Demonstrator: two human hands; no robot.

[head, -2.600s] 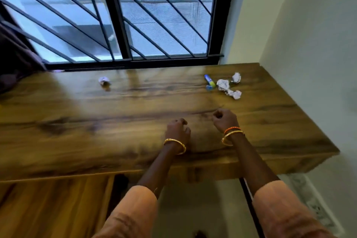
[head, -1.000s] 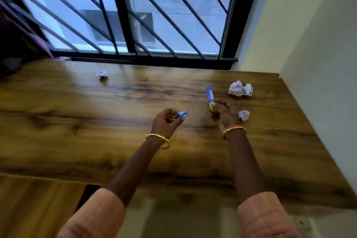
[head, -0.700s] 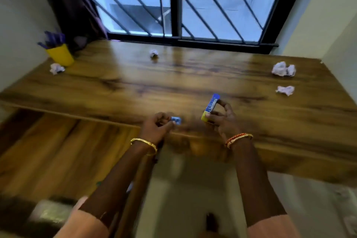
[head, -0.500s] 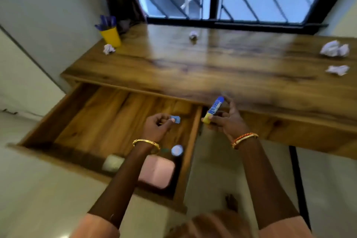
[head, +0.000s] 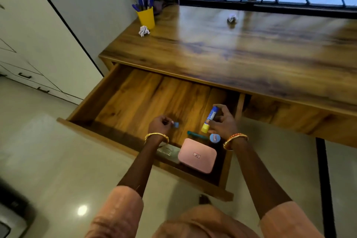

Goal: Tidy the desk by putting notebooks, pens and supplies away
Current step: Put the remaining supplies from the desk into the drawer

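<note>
- Your right hand (head: pixel 222 121) is closed around a blue and yellow glue stick (head: pixel 210 119), held tilted above the right end of the open drawer (head: pixel 139 98). Judgement: it is about to be set down, not yet stowed.
- Your left hand (head: pixel 160 124) pinches a small blue cap-like piece (head: pixel 176 125) between the fingertips, also over the drawer floor and apart from the stick. What exactly the piece is cannot be told; it may belong to the stick.
- Already in the drawer, at its front right corner: a pink case (head: pixel 197 155), a round blue-lidded container (head: pixel 215 138) just beside your right wrist, a teal pen-like item (head: pixel 195 134) between the two hands, and a clear flat item (head: pixel 166 151) partly under your left wrist. The rest of the drawer floor shows bare wood.
- On the desk top (head: pixel 251 54), the back left corner carries a yellow pen holder (head: pixel 146 17) with blue pens standing in it. Judged as in order.
- Outstanding: one crumpled paper ball (head: pixel 144 31) lies just beside the holder; a second paper wad (head: pixel 232 19) sits near the back edge by the window. The right end of the desk runs out of view, so its state cannot be confirmed.
- No notebooks are visible anywhere.
- Assessment: task well advanced; remaining are release of both held items, paper scraps, and closing the drawer.
</note>
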